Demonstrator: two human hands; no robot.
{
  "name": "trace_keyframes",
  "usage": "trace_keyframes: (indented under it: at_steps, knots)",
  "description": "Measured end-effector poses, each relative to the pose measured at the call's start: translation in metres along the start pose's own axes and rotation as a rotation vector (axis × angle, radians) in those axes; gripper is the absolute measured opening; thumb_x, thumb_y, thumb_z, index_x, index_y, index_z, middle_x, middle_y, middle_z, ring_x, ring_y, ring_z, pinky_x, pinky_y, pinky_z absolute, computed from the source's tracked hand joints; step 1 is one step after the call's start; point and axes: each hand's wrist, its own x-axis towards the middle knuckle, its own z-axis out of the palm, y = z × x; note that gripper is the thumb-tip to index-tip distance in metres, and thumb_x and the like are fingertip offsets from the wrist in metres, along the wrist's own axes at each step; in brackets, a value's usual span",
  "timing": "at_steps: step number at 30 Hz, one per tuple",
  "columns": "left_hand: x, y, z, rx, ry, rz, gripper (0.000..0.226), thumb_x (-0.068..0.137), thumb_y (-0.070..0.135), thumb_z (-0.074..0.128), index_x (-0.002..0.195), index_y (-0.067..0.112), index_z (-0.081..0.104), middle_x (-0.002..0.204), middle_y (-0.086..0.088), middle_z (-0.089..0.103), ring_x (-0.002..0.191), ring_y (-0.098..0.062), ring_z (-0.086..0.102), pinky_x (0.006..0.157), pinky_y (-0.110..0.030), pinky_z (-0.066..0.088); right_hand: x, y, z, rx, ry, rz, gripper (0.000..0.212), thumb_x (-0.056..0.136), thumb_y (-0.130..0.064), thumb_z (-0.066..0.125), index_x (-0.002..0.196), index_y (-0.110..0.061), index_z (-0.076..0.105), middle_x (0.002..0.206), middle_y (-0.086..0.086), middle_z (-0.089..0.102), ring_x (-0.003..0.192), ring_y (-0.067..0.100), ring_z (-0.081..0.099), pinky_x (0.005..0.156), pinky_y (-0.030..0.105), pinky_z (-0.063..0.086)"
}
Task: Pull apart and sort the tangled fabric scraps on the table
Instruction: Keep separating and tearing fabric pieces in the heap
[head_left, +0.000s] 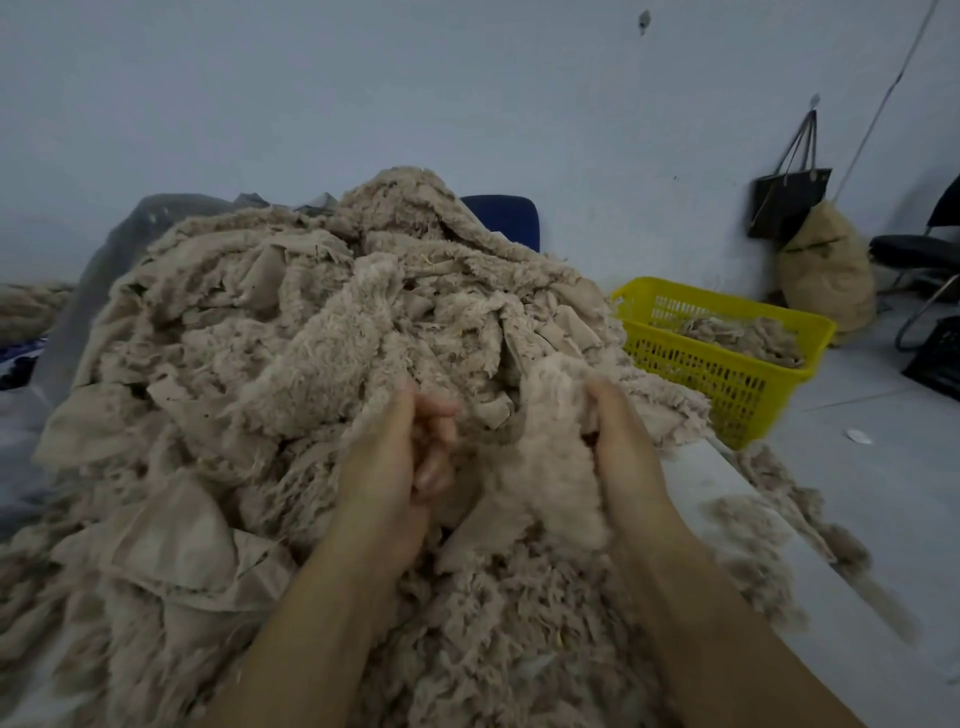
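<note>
A large heap of tangled beige fabric scraps (291, 353) covers the table in front of me, mixing fluffy fleece and flat woven strips. My right hand (626, 447) grips a fluffy beige scrap (550, 457) lifted just above the heap's near side. My left hand (400, 462) sits close beside it with fingers curled, blurred by motion; whether they pinch the scrap's edge I cannot tell. Both forearms reach in from the bottom of the view.
A yellow plastic basket (727, 379) holding a few scraps stands to the right past the table's white edge (727, 499). Loose fluff (779, 519) lies along that edge. A blue chair back (506, 218) rises behind the heap; a black bag (789, 197), a sack and a chair stand at the right wall.
</note>
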Motion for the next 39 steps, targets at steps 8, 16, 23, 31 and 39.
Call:
trace_keyframes:
  at_steps: [8,16,23,31,39]
  knots:
    - [-0.003,0.005,0.033,0.161,0.067,-0.052,0.032,0.101,0.031,0.054,0.094,0.010,0.076,0.094,-0.012,0.076,0.088,-0.024,0.073,0.072,-0.031,0.059,-0.025,0.014,0.018,-0.462,-0.368,-0.376,0.024,0.092,-0.042,0.047,0.078,-0.027,0.059,0.073,-0.012,0.060,0.070,-0.004,0.051,0.062,0.012,0.040]
    - [0.010,0.038,0.003,-0.295,-0.049,-0.076,0.029,0.106,0.033,0.042,0.089,0.014,0.057,0.067,0.003,0.053,0.039,-0.003,0.035,0.033,-0.014,0.029,-0.009,-0.021,-0.012,-0.428,-0.148,-0.176,0.052,0.097,-0.025,0.050,0.045,-0.025,0.043,0.047,-0.006,0.037,0.044,0.011,0.030,0.048,0.027,0.029]
    - [0.007,0.056,0.009,0.199,-0.484,-0.182,0.039,0.093,0.046,0.056,0.077,0.013,0.068,0.055,0.001,0.052,0.029,-0.002,0.026,0.034,-0.014,0.025,-0.014,-0.026,0.013,-0.732,-0.499,-0.308,0.031,0.088,-0.054,0.062,0.118,-0.055,0.052,0.109,-0.024,0.057,0.079,-0.008,0.058,0.065,0.010,0.042]
    - [0.012,0.064,0.015,-0.128,-0.223,-0.039,0.024,0.091,0.031,0.060,0.081,0.010,0.057,0.059,0.001,0.056,0.045,-0.005,0.046,0.043,-0.015,0.041,-0.016,-0.030,0.008,-0.215,-0.500,-0.092,0.027,0.089,-0.054,0.058,0.093,-0.030,0.068,0.087,-0.004,0.070,0.083,0.017,0.067,0.073,0.035,0.055]
    - [0.008,0.042,0.025,0.493,-0.233,0.089,0.039,0.095,0.052,0.054,0.114,0.024,0.074,0.114,0.011,0.073,0.112,-0.005,0.065,0.101,-0.031,0.049,0.001,-0.030,-0.015,0.052,-0.166,-0.019,0.031,0.099,-0.010,0.051,0.080,-0.011,0.075,0.080,0.007,0.075,0.066,0.019,0.068,0.058,0.028,0.051]
